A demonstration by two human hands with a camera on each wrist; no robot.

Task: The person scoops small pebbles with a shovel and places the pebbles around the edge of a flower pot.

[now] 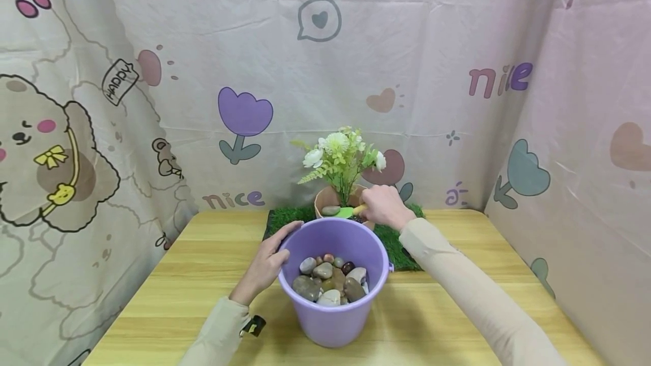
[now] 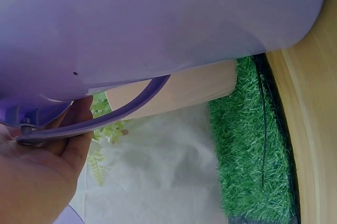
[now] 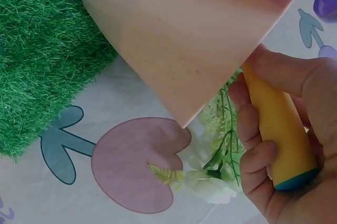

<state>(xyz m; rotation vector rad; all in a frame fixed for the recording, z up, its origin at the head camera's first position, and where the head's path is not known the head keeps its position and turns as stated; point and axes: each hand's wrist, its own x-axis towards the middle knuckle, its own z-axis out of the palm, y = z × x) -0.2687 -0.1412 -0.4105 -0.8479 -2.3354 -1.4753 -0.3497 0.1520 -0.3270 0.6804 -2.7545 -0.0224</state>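
Note:
My left hand (image 1: 265, 264) grips the left side of a purple bucket (image 1: 333, 326) at its rim, and the bucket tips a little toward me. In the left wrist view the fingers are under the rim, beside the bucket's purple carrying handle (image 2: 126, 109). Smooth stones (image 1: 325, 270) of several sizes lie inside. My right hand (image 1: 385, 206) holds a small trowel by its yellow handle (image 3: 281, 124). The green blade (image 1: 344, 213) reaches over the mouth of a peach flowerpot (image 1: 320, 199), with an oval grey stone (image 1: 331, 210) at its tip. White flowers and green leaves (image 1: 338, 154) rise from the pot.
The pot stands on a green artificial grass mat (image 1: 292, 217) at the back of the wooden table (image 1: 224, 264). A printed cloth (image 1: 315, 72) hangs close behind, with more cloth on both sides. The bucket stands in front of the pot and covers its lower part.

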